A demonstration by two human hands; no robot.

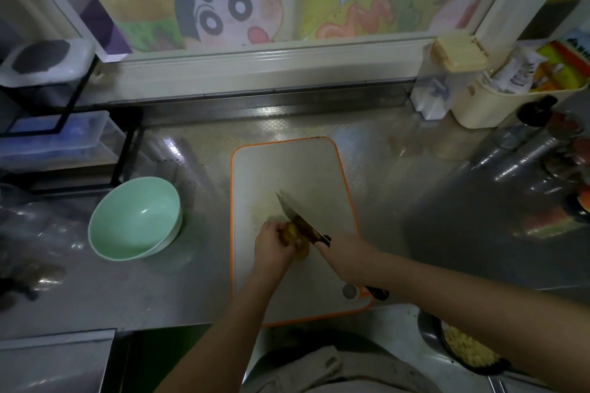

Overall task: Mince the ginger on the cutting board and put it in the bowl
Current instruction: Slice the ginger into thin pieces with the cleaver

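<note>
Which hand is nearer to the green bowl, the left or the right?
Left. The left hand holds the ginger to the right of the green bowl; the right hand grips the knife farther right.

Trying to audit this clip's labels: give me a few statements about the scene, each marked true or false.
1. The right hand grips the knife by its handle. True.
2. The green bowl already holds minced ginger. False: nothing shows inside the bowl.
3. The left hand holds the ginger on the cutting board, with the blade against it. True.
4. The bowl stands on the cutting board. False: it stands on the metal counter, apart from the board, on the person's left.
</note>
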